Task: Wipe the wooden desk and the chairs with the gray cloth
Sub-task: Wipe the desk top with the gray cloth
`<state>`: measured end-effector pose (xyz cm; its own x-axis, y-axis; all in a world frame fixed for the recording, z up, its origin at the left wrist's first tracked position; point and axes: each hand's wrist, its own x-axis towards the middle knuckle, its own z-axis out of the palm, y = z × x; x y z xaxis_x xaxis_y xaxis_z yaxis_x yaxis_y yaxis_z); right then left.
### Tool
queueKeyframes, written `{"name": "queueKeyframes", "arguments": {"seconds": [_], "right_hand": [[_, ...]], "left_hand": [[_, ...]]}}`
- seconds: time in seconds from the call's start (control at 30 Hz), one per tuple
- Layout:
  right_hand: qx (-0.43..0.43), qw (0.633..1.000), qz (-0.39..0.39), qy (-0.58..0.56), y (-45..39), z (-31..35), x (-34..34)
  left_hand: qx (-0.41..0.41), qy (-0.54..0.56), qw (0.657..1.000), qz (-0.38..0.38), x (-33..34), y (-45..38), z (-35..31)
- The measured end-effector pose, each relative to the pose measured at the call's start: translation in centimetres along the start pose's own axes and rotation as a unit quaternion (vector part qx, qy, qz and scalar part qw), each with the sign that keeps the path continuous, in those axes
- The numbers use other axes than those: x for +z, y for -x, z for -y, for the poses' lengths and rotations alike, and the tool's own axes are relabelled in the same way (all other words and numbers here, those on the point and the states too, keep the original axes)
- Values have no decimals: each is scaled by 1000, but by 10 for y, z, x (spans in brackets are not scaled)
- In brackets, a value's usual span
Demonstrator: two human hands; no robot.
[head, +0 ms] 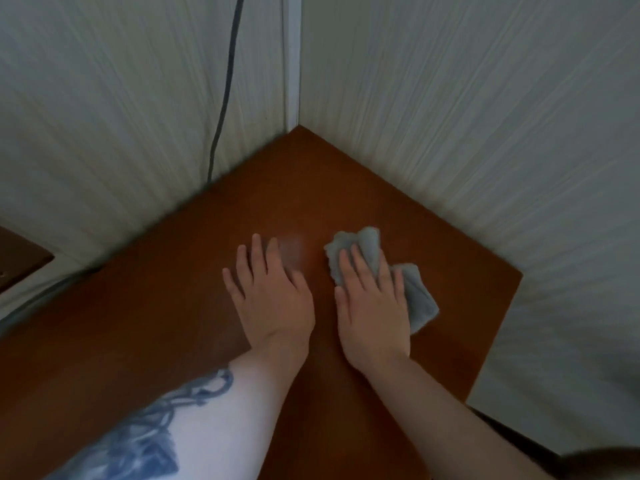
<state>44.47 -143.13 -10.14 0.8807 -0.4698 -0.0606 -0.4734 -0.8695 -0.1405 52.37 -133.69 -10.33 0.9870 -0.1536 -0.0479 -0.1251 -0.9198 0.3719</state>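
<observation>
The wooden desk [145,323] is reddish-brown and fits into a room corner. The gray cloth [415,296] lies crumpled on it toward the right side. My right hand [372,306] presses flat on the cloth with straight fingers, and cloth shows beyond the fingertips and to the right of the hand. My left hand [270,292] rests flat on the bare wood just left of it, fingers spread and straight, holding nothing. No chair is in view.
Pale textured walls [485,116] meet at the desk's far corner. A dark cable [225,91] hangs down the left wall behind the desk. The desk's right edge [498,327] runs along the right wall. A dark wooden object [17,261] shows at the far left.
</observation>
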Motion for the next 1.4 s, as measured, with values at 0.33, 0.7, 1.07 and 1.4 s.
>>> {"name": "queueKeyframes", "arguments": {"seconds": [0.33, 0.7, 1.07, 1.4], "right_hand": [[-213, 976, 38, 4, -159, 38, -5], [-51, 991, -51, -117, -221, 16, -4], [155, 969, -167, -90, 3, -19, 6], [243, 953, -169, -72, 40, -74, -2]], "left_hand": [[7, -76, 997, -18, 7, 0, -5], [9, -71, 997, -26, 14, -1, -1], [12, -38, 999, -10, 6, 0, -3], [25, -12, 999, -23, 5, 1, -1]]}}
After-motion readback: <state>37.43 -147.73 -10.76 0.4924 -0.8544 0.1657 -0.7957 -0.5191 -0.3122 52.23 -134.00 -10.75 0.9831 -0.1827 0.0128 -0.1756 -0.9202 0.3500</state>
